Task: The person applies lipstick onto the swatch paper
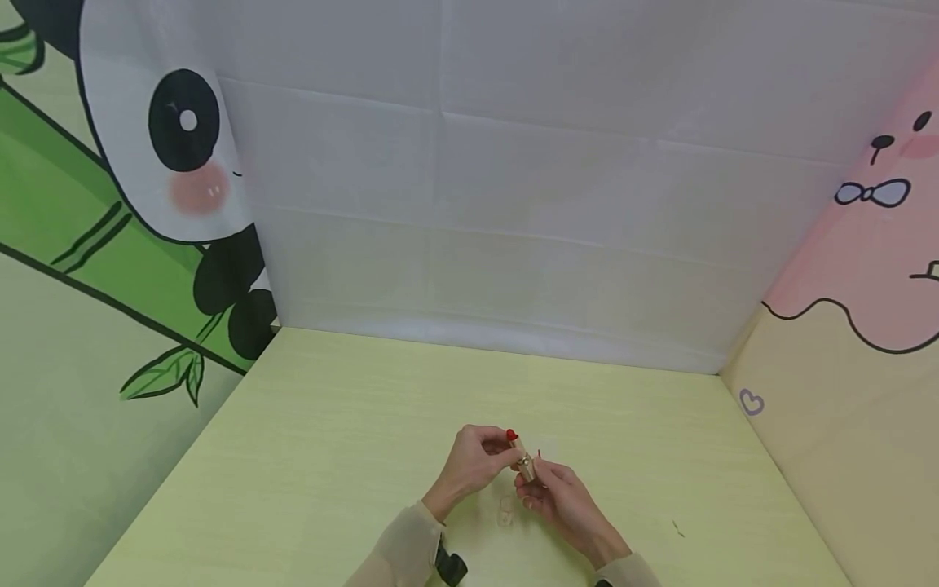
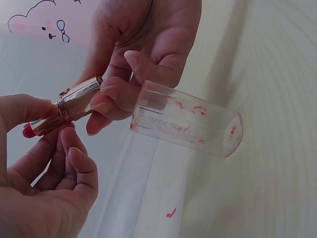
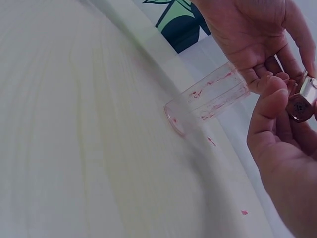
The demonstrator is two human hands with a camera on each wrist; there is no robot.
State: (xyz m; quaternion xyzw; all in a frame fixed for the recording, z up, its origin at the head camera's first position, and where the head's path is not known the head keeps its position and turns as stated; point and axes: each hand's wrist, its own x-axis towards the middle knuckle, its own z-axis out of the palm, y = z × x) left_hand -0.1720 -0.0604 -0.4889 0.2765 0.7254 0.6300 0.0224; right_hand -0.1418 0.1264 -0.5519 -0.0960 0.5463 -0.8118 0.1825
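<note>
Between the two hands is a gold lipstick (image 1: 525, 467) with its red tip exposed, tilted toward the upper left in the head view. My left hand (image 1: 473, 462) pinches its upper part between thumb and forefinger, close to the red. Lower down, my right hand (image 1: 568, 505) grips the shiny base (image 2: 83, 95) with thumb and fingers. A transparent cap (image 2: 188, 119) smeared with red stands on the table just below the hands. Dark lettering shows through the cap's wall in the left wrist view.
The pale yellow tabletop (image 1: 330, 456) carries small red smears (image 3: 244, 212) near the cap, and a thin dark mark (image 1: 678, 529) lies to the right. A white sheet (image 1: 513, 204) closes off the back. Panels printed with cartoons (image 1: 873, 244) flank both sides.
</note>
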